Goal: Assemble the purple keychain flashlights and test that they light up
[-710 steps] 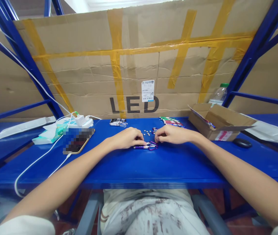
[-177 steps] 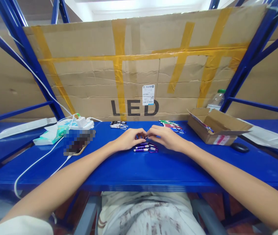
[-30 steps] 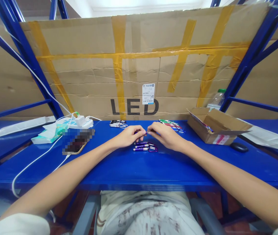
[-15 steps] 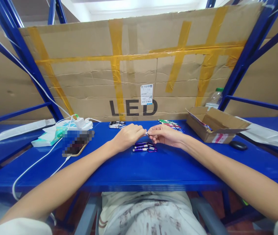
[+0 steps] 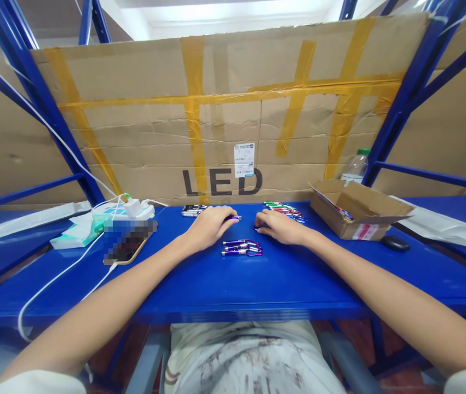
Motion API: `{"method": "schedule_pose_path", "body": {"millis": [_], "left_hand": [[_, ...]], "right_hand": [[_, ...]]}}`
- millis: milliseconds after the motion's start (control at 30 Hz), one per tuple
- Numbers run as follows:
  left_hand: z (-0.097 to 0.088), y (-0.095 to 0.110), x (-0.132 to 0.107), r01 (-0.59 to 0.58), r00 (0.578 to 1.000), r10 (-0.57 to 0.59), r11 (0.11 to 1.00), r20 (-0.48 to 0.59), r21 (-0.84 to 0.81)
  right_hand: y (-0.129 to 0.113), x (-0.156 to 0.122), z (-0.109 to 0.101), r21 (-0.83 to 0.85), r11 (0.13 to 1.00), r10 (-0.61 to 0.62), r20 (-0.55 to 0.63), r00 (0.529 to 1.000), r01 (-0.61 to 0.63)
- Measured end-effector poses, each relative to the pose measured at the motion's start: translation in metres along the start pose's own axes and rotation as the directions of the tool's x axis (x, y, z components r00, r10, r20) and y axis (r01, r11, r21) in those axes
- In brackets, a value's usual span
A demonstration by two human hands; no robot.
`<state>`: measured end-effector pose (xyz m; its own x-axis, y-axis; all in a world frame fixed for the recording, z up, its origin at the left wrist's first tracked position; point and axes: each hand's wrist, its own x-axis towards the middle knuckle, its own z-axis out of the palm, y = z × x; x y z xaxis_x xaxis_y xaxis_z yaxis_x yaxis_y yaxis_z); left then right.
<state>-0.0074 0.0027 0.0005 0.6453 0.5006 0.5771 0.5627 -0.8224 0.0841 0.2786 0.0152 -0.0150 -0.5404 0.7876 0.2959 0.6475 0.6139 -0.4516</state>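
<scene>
My left hand (image 5: pixel 215 223) is closed around a slim purple penlight (image 5: pixel 235 218), whose silver tip pokes out past the fingertips; the palm hides the rest. To its right, my right hand (image 5: pixel 277 225) is curled with fingertips pinched low over the table. A small dark bit shows at those fingertips, too little to name. In front of both hands lie several purple penlights (image 5: pixel 235 252) with silver bands and purple clips at their right ends. Behind my left hand is a group of black and silver penlights (image 5: pixel 193 210). Green, red and blue ones (image 5: pixel 285 208) lie in a row behind my right hand.
An open cardboard box (image 5: pixel 339 221) stands right, with a black mouse (image 5: pixel 395 243) and a green-capped bottle (image 5: pixel 356 167) near it. At left are a phone (image 5: pixel 132 250), a tissue pack (image 5: pixel 74 232), a power strip (image 5: pixel 146 210) and white cables. A taped cardboard sheet (image 5: pixel 150 137) walls the back.
My hands were together at a small silver part; now they are apart, the left keeping the penlight and the right drawn slightly right with fingers curled. The purple penlights in front stay put.
</scene>
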Motion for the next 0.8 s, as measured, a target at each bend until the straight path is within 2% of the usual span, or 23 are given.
{"method": "schedule_pose_path", "body": {"millis": [200, 533, 800], "left_hand": [[0.001, 0.0, 0.0, 0.002, 1.0, -0.001, 1.0, 0.022, -0.013], [0.003, 0.005, 0.0, 0.054, 0.999, -0.054, 0.988, 0.003, -0.147], [0.004, 0.007, -0.001, 0.036, 0.999, -0.042, 0.978, -0.025, -0.207]], "right_hand": [[0.005, -0.001, 0.006, -0.1, 0.994, -0.037, 0.02, 0.999, 0.038], [-0.025, 0.002, 0.007, 0.097, 0.986, -0.127, -0.075, 0.989, 0.134], [-0.041, -0.002, 0.009, 0.124, 0.977, -0.157, -0.135, 0.978, 0.174]]}}
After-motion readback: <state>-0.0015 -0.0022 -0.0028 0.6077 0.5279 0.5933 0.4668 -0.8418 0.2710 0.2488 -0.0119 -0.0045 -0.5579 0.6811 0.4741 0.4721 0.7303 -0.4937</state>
